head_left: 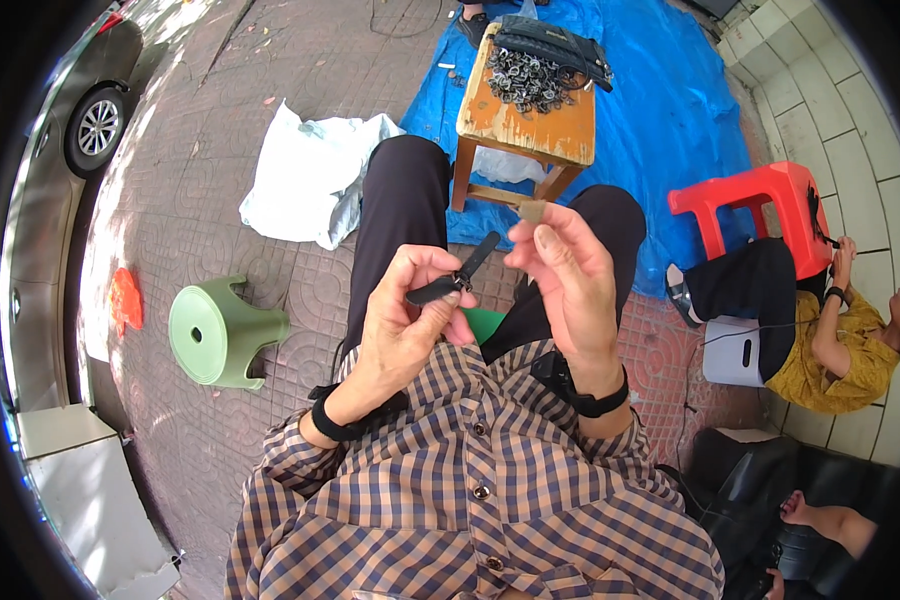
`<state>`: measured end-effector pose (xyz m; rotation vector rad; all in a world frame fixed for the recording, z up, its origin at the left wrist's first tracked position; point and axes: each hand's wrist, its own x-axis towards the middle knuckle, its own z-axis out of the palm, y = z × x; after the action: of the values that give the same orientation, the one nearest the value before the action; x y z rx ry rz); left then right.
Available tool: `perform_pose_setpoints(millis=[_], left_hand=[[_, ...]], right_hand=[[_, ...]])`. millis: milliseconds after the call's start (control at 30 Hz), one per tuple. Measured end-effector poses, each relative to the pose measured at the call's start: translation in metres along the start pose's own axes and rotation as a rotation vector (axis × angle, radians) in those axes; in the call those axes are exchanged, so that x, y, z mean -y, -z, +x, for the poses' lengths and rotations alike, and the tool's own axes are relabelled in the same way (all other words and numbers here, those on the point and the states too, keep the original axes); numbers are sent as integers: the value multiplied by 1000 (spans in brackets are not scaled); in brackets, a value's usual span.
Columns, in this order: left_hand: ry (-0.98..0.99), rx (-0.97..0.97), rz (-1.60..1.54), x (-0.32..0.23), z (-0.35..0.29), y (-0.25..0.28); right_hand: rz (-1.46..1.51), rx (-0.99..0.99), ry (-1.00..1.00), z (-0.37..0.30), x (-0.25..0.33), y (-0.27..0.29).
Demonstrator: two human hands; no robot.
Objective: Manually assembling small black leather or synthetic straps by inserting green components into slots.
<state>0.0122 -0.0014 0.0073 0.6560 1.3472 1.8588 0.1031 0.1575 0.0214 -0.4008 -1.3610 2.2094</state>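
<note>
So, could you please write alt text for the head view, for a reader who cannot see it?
A seated person's left hand holds a small black folding tool while the right hand pinches a small tan piece. Ahead stands a wooden stool bearing metal parts, on a blue tarp.

Black tool (457, 279): small, slim, dark, made of two narrow arms joined at a pivot near the middle, one arm slanting up to the right, the other lying nearly level to the left. Held in the air above the lap, in front of the wooden stool (526, 118).

Tan piece (532, 211): small, flat, roughly square, pale brown. Held upright, just right of the black tool's raised tip and apart from it, nearer the wooden stool.
</note>
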Motion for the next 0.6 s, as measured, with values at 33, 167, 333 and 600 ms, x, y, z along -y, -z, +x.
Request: perform_pose_setpoints(millis=[33, 167, 333, 600], left_hand=[[-7, -4, 2, 0, 1, 0], [-65, -30, -31, -2, 0, -2], [-128, -24, 35, -4, -5, -9], [1, 28, 63, 3, 0, -9]], right_hand=[[0, 8, 2, 0, 2, 0], [-422, 78, 143, -16, 4, -10], [-756, 104, 441, -22, -4, -22], [-332, 123, 95, 1, 10, -13]])
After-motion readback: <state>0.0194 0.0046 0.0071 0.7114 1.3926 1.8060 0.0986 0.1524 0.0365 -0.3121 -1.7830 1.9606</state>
